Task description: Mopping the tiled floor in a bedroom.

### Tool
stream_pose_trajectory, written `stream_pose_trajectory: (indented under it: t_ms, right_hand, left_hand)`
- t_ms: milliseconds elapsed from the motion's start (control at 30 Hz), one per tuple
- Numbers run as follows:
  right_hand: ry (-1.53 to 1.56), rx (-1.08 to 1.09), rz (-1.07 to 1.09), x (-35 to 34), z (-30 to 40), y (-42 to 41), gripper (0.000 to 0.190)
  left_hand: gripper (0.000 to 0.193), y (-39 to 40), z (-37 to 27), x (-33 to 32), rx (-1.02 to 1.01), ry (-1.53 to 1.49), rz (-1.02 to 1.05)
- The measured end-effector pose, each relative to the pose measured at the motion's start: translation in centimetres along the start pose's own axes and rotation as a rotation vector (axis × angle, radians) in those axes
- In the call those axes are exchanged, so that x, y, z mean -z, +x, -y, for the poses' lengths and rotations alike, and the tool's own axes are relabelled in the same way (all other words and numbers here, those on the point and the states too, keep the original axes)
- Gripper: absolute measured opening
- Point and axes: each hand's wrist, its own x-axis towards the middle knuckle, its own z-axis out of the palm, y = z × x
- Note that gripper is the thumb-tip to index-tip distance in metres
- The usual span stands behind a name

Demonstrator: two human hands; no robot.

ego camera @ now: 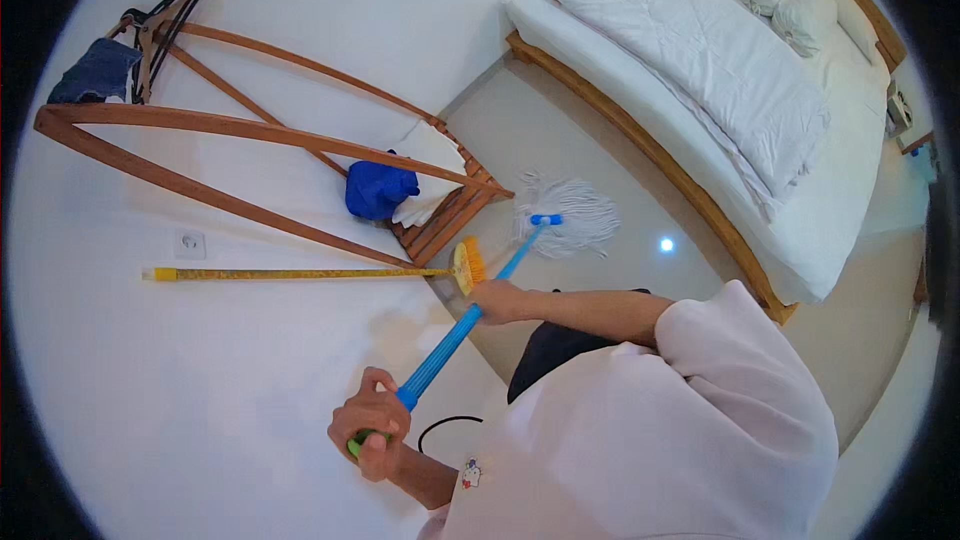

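A string mop with a light blue handle (442,352) runs slantwise across the middle of the view. My left hand (371,427) is closed around its top end, where a green tip shows between the fingers. Farther down the handle, my right hand (501,301) grips it just below the ribbed blue sleeve. The mop's white string head (581,217) lies spread on the floor, with a blue connector on it. A broom with yellow-orange bristles (471,265) and a yellow patterned stick leans near the wall, its head close beside my right hand.
A wooden rack (300,136) with a slatted base (450,221) stands at the left, holding a blue cloth item (379,189), white fabric and a denim piece (97,73). A bed with a wooden frame (637,139) stands at the upper right. A wall socket (190,244) is at the left.
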Motion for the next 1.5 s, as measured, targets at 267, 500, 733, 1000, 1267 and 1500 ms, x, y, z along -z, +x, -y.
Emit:
stream_pose_trajectory:
  t_ms: [267,500,733,1000,1267,1500]
  right_hand:
    - [-0.039,-0.008,-0.029,1.6,-3.7,-12.4,0.018]
    - [-0.212,-0.095,-0.022,2.7,-11.2,-25.9,0.019]
    - [-0.071,0.214,0.132,-3.7,-2.6,-26.0,0.013]
    - [0.141,0.622,0.369,-9.5,3.6,-25.4,0.013]
    - [0.093,0.267,0.218,-8.2,0.2,-32.8,0.017]
    - [-0.29,0.094,0.128,-6.7,-8.1,-42.2,0.018]
  left_hand:
    - [0.025,-3.5,-2.6,-11.4,-0.06,-0.008,0.011]
    - [0.027,-11.1,-1.6,-22.3,0.149,-0.176,-0.017]
    - [0.026,-17.1,-11.2,-23.6,0.107,0.129,-0.297]
    - [0.025,-19.0,-14.8,-26.8,0.123,0.433,-0.133]
    - [0.018,-23.9,-16.0,-24.3,0.02,0.128,-0.057]
    - [0.015,-32.1,-9.8,-29.5,0.161,-0.07,-0.182]
